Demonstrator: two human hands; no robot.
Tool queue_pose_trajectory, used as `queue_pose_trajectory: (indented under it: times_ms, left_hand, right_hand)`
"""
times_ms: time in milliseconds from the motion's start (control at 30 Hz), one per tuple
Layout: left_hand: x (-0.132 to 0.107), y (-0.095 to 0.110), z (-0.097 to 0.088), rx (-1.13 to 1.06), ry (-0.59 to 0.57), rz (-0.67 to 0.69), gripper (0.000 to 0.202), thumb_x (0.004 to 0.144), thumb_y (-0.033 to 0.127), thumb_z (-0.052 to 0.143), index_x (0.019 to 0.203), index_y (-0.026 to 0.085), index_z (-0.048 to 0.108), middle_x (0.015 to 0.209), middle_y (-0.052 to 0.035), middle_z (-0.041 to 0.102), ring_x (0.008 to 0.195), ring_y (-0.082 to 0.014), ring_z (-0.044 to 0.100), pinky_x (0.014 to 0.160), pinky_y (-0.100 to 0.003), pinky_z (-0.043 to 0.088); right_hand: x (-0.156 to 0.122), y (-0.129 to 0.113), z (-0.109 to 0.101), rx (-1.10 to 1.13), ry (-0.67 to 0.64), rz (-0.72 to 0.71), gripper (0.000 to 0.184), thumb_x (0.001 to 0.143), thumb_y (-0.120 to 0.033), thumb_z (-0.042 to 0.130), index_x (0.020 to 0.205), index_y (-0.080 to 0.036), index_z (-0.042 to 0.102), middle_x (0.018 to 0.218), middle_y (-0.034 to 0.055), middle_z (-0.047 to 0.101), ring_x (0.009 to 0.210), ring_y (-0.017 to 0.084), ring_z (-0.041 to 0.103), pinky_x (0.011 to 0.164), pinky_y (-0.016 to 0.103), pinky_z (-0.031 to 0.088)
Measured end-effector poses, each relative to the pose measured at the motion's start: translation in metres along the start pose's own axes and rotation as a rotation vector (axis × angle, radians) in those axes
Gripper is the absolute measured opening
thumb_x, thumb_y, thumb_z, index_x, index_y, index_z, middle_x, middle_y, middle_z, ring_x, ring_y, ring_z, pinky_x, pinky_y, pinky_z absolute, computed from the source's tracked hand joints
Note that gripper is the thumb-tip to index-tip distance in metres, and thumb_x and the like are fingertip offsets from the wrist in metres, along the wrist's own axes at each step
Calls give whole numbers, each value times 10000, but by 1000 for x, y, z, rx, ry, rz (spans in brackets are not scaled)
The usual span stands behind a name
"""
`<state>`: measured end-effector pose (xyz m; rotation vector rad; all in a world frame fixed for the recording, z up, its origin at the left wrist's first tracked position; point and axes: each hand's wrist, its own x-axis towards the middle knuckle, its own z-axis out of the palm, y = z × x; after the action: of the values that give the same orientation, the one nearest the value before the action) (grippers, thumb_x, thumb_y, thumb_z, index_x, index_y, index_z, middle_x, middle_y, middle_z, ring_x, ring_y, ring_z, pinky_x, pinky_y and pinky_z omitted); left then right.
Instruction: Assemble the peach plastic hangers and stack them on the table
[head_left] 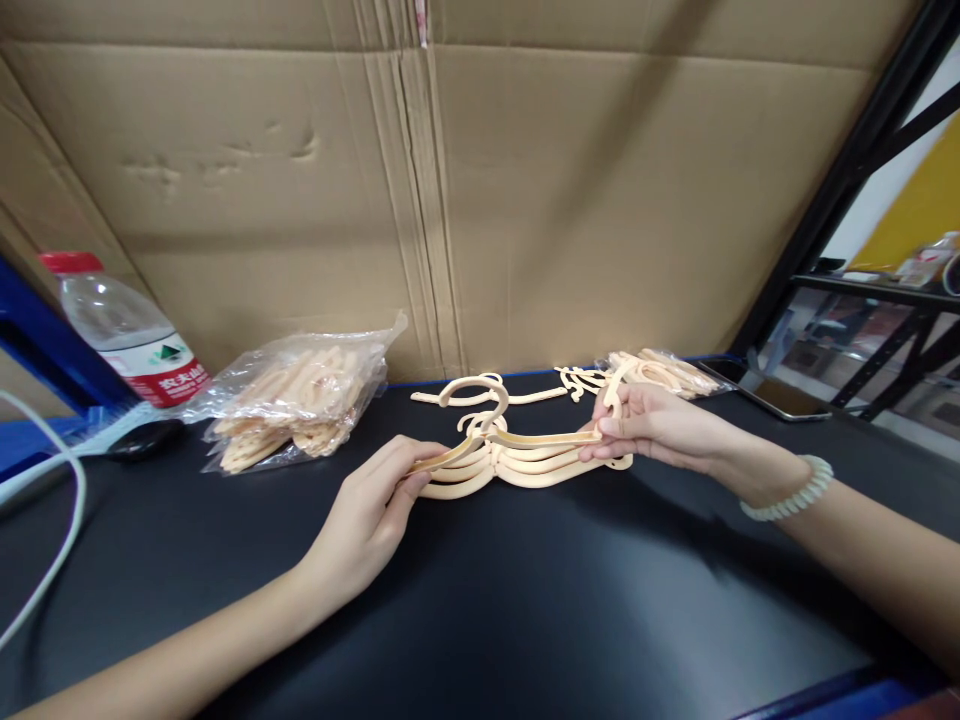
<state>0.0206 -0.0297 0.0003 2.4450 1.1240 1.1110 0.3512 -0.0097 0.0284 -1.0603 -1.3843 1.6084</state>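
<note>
Pinched between the thumb and fingers of my left hand is the left arm of a beige plastic clothes hanger. My right hand closes on the same hanger's right end. A curved beige piece sticks up from the right fingers; whether it is separate or joined to the hanger I cannot tell. Just beneath, several similar hangers lie stacked on the black tabletop, their hooks pointing away from me. Behind them lies another loose hanger.
A clear plastic bag of beige hanger parts sits at left, near a red-capped bottle, a black mouse and a white cable. More parts and a phone lie at back right. A cardboard sheet stands behind.
</note>
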Motion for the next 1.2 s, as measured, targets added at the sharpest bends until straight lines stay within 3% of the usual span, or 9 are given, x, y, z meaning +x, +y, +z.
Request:
queue_pose_trajectory:
  times_ms: [200, 367, 467, 533, 667, 833, 967, 1200]
  left_hand:
    - [0, 2, 2, -10, 21, -84, 216, 982, 291, 438, 1128, 223, 582, 960, -14, 630, 844, -160, 604, 738, -241, 465]
    - [-2, -2, 2, -76, 56, -181, 233, 973, 338, 437, 1153, 217, 521, 898, -13, 621, 774, -171, 615, 682, -262, 478]
    - [-1, -2, 0, -55, 70, -175, 211, 971, 342, 436, 1109, 210, 527, 928, -29, 628, 815, -186, 623, 713, -287, 489]
    - [0, -1, -2, -23, 78, -163, 213, 969, 347, 437, 1104, 206, 524, 948, -40, 626, 828, -192, 626, 715, -296, 500]
    - [3, 0, -11, 85, 53, -53, 150, 951, 323, 466, 1012, 195, 515, 939, -46, 569, 744, -166, 589, 609, -258, 485]
    - [4, -1, -21, 194, -296, 124, 130, 984, 241, 385, 928, 203, 496, 880, -17, 536, 678, -132, 555, 590, -231, 433]
    - [6, -1, -25, 227, -436, 180, 139, 990, 253, 381, 991, 208, 512, 935, -32, 579, 739, -152, 584, 636, -244, 436]
    - [11, 2, -33, 360, -526, 462, 231, 988, 226, 392, 826, 201, 556, 756, -32, 568, 671, -173, 534, 596, -283, 392]
  right_hand:
    - [4, 4, 6, 57, 80, -145, 369, 644, -330, 881, 763, -179, 566, 716, 36, 714, 744, 194, 734, 712, 245, 609]
    - [5, 5, 9, -17, 137, -374, 216, 757, -364, 789, 856, -210, 674, 1118, 51, 667, 876, 167, 657, 697, 268, 569]
    - [4, 0, 1, -18, 302, -492, 192, 759, -408, 768, 858, -249, 722, 962, 31, 676, 783, 160, 603, 642, 279, 525]
    - [3, -6, -10, -64, 346, -473, 222, 704, -424, 801, 817, -247, 728, 801, 21, 660, 663, 151, 569, 604, 297, 504]
    - [-2, -21, -40, -420, 273, -364, 280, 614, -428, 847, 728, -200, 732, 703, 34, 662, 597, 154, 565, 587, 303, 487]
    - [-4, -28, -65, -904, -22, -238, 247, 702, -432, 792, 726, -192, 740, 724, 34, 705, 665, 171, 617, 611, 276, 465]
    - [-3, -24, -64, -936, -168, -135, 237, 738, -425, 756, 765, -191, 730, 707, 20, 709, 647, 163, 635, 614, 270, 479]
    - [-2, -21, -58, -953, -163, -92, 209, 720, -397, 749, 763, -194, 723, 701, 25, 715, 632, 161, 634, 588, 267, 472]
